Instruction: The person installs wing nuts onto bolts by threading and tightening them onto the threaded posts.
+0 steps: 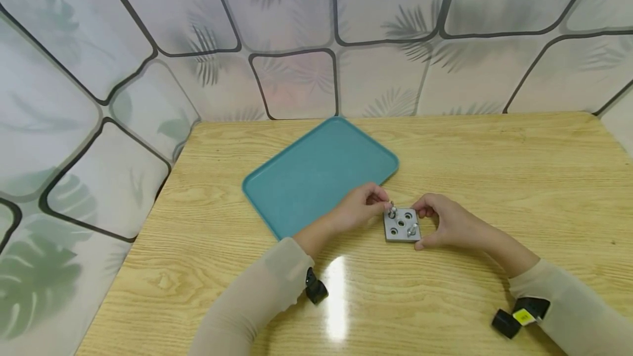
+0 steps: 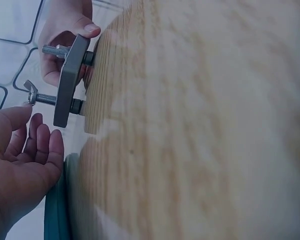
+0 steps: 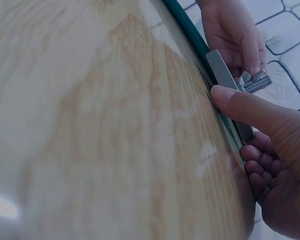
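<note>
A square grey metal plate with round holes is held over the worktop, about midway between its left and right edges and well in from the far edge. Two threaded bolts stand through it, one at its far left corner, the other at its near right corner, their heads showing beneath; I cannot tell whether these heads rest on the worktop. The far left bolt carries a wing nut close to its tip; on the other bolt, a second wing nut sits nearer the plate.

The right hand grips the plate at its right side, thumb at the near corner, fingers at the far corner. The left hand has its fingers bent and a fingertip at the first wing nut; whether it pinches the nut or merely touches it, I cannot tell.

Just left of the plate lies a teal tray, set slantwise, one corner reaching the worktop's far edge, the near corner by the left forearm. Both arms wear beige sleeves and black wrist devices. Behind the far edge hangs a leaf-patterned backdrop with dark, rounded outlines.
</note>
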`<state>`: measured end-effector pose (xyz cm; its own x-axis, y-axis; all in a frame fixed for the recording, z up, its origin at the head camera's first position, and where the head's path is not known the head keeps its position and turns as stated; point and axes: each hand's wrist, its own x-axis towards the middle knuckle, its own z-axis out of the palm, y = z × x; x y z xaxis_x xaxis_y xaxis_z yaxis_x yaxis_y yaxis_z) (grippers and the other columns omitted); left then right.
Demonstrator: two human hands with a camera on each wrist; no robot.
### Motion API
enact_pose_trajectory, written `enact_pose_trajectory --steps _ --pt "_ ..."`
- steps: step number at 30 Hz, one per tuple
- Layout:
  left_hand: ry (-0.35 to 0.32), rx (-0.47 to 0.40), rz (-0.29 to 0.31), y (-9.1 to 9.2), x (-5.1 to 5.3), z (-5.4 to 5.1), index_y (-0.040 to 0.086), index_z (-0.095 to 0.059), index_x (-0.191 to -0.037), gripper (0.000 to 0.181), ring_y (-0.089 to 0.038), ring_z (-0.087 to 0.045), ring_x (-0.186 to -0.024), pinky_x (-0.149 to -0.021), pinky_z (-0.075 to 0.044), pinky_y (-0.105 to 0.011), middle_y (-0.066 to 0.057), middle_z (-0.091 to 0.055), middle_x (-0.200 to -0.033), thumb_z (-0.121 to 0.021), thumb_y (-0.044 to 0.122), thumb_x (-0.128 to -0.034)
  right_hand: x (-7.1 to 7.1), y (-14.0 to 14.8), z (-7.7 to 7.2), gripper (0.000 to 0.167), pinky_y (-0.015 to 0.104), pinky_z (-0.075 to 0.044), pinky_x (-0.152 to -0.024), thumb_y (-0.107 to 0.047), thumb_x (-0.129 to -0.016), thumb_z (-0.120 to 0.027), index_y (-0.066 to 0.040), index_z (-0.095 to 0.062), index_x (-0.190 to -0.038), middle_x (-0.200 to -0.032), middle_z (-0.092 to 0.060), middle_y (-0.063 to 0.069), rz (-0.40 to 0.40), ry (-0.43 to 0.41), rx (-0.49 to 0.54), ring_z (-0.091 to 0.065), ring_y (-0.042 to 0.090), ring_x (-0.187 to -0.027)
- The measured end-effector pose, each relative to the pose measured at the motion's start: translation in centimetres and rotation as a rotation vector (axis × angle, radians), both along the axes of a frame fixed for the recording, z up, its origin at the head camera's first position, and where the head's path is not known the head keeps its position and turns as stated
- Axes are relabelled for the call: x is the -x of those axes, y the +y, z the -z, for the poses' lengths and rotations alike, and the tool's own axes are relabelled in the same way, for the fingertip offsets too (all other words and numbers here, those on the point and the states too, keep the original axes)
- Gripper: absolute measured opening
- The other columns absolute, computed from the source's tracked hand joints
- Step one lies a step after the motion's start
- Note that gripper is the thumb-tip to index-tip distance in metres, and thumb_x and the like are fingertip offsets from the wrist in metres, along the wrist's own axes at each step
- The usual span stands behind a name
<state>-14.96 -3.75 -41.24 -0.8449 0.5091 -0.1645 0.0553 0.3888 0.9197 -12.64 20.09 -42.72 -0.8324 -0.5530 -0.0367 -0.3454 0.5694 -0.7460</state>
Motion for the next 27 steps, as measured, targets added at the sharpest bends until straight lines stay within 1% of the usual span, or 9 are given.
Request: enact_pose_trajectory --steps 3,8,11,13,15,18,23,27 --pt "0.003 0.014 0.008 -0.02 0.04 0.04 0.007 -0.06 -0.104 0.015 -0.008 -0.054 -0.088 -0.079 -0.044 -0.021 -0.003 -0.062 -0.1 -0.057 0.019 -0.0959 0.02 -0.02 -0.06 0.064 0.023 -0.042 -0.073 -0.03 -0.063 -0.089 0.001 -0.055 -0.109 -0.097 -0.054 0.006 0.0 -0.004 0.004 -0.046 0.014 -0.085" --pt "0.006 0.022 0.019 0.05 0.04 0.01 0.009 -0.063 -0.108 0.025 -0.008 -0.054 -0.089 -0.079 -0.044 -0.022 -0.001 -0.062 -0.099 -0.053 0.029 -0.0975 0.08 0.0 -0.13 0.064 0.024 -0.042 -0.073 -0.03 -0.063 -0.089 0.001 -0.055 -0.109 -0.098 -0.054 0.006 -0.001 -0.008 0.005 -0.046 0.014 -0.085" --pt "0.008 0.004 0.047 0.18 0.01 -0.04 0.008 -0.064 -0.107 0.024 -0.007 -0.054 -0.086 -0.077 -0.045 -0.02 0.0 -0.063 -0.096 -0.059 0.028 -0.0946 0.13 0.02 -0.13 0.064 0.024 -0.043 -0.073 -0.03 -0.063 -0.088 0.001 -0.055 -0.108 -0.098 -0.055 0.006 -0.004 -0.009 0.004 -0.046 0.014 -0.086" --pt "0.012 -0.008 0.067 0.25 -0.01 -0.06 0.007 -0.065 -0.106 0.022 -0.006 -0.054 -0.083 -0.074 -0.045 -0.018 0.0 -0.062 -0.094 -0.064 0.023 -0.0912 0.14 0.01 -0.13 0.063 0.024 -0.043 -0.073 -0.03 -0.063 -0.089 0.0 -0.056 -0.108 -0.099 -0.055 0.006 -0.005 -0.009 0.005 -0.047 0.014 -0.086" --pt "0.014 -0.014 0.073 0.34 0.0 0.01 0.006 -0.066 -0.105 0.021 -0.006 -0.054 -0.081 -0.073 -0.045 -0.017 0.0 -0.062 -0.091 -0.067 0.019 -0.0886 0.13 0.01 -0.13 0.063 0.024 -0.043 -0.073 -0.03 -0.063 -0.089 0.0 -0.056 -0.107 -0.098 -0.055 0.005 -0.005 -0.006 0.004 -0.047 0.014 -0.086" --pt "0.011 -0.017 0.043 0.36 0.02 0.17 0.004 -0.065 -0.104 0.02 -0.005 -0.054 -0.079 -0.072 -0.045 -0.017 -0.001 -0.062 -0.089 -0.068 0.016 -0.088 0.11 -0.01 -0.13 0.063 0.024 -0.043 -0.074 -0.03 -0.063 -0.089 0.0 -0.056 -0.108 -0.098 -0.055 0.005 -0.005 -0.003 0.002 -0.047 0.013 -0.086" --pt "-0.011 -0.033 -0.024 0.23 0.02 0.3 0.004 -0.063 -0.105 0.018 -0.007 -0.054 -0.081 -0.073 -0.044 -0.017 -0.005 -0.064 -0.095 -0.065 0.015 -0.0905 0.07 -0.02 -0.13 0.063 0.024 -0.043 -0.074 -0.029 -0.063 -0.089 0.001 -0.056 -0.108 -0.098 -0.055 0.005 -0.003 -0.001 0.0 -0.047 0.013 -0.086" --pt "-0.017 -0.038 -0.058 0.12 -0.01 0.27 0.004 -0.063 -0.1 0.014 -0.007 -0.054 -0.079 -0.069 -0.044 -0.017 -0.006 -0.065 -0.095 -0.064 0.015 -0.0912 0.06 -0.02 -0.12 0.063 0.024 -0.043 -0.074 -0.029 -0.063 -0.089 0.0 -0.056 -0.108 -0.098 -0.055 0.005 0.0 0.002 -0.002 -0.047 0.013 -0.086"
